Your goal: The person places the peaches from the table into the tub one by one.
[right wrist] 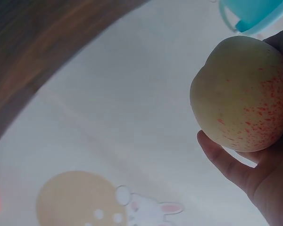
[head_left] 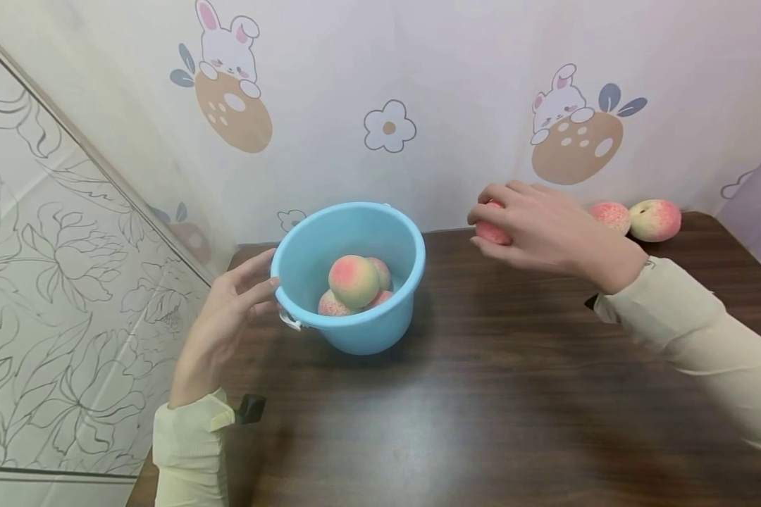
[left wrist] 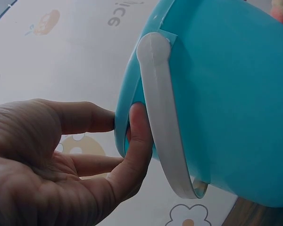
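Dark wooden tabletop [head_left: 418, 415]: left hand [head_left: 228, 296] pinches the rim of a blue bucket [head_left: 368, 334] containing piled peaches [head_left: 354, 282]; right hand [head_left: 545, 232], fingers curled round another peach [head_left: 495, 231], appears mid-transfer, the next move calling for leftward carriage and release; two peaches [head_left: 655, 220] lie beyond.

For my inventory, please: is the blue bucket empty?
Not empty: several peaches lie inside the blue bucket, visible through its open top.

A bunny-print wall [head_left: 330, 77] backs a dark wooden table [head_left: 514, 394].
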Demonstrator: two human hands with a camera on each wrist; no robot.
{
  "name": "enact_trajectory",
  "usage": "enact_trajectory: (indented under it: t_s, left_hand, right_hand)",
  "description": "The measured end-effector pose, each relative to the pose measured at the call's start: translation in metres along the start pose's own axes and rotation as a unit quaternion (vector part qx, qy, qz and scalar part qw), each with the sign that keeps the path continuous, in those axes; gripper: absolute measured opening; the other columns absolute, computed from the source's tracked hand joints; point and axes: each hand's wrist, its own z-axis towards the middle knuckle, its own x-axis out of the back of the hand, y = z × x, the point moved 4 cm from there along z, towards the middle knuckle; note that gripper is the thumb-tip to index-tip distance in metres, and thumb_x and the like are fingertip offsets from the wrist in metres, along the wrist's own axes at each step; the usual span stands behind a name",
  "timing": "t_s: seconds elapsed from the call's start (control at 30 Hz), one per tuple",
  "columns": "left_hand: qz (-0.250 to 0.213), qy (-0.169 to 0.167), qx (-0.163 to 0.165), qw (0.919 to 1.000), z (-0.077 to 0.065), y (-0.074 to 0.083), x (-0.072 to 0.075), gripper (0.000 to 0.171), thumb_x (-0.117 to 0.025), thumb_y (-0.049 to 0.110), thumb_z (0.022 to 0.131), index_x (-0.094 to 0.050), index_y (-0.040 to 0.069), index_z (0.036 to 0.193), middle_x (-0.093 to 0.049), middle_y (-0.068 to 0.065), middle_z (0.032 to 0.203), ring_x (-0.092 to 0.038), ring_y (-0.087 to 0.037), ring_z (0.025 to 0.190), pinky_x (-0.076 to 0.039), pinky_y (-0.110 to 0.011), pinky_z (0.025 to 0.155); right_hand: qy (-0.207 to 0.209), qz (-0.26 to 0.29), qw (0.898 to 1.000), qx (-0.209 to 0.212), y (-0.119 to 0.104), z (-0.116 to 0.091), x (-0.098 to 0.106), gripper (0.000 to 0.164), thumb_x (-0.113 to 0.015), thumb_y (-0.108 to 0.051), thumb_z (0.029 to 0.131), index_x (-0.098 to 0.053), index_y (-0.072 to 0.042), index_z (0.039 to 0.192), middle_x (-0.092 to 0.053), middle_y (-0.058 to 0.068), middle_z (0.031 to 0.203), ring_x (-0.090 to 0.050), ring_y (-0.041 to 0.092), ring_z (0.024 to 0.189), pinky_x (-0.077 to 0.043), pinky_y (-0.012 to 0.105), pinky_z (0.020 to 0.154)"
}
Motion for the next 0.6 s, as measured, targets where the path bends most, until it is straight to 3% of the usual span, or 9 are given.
enact_trajectory:
  t_s: [0.6]
  left_hand:
    - [0.006,-0.002,0.003,1.0000,-0.001,0.000,0.000,0.056,-0.063,0.012,0.103,-0.047,0.007,0.156,-0.046,-0.014,0.160,-0.071,-0.015,0.117,-0.064,-0.026,0.092]
  right_hand:
    - [0.036,0.026,0.998,0.050,-0.042,0.047,0.018,0.024,-0.067,-0.032,0.094,-0.073,-0.017,0.111,-0.066,0.005,0.113,-0.061,0.025,0.095,-0.054,0.039,0.077]
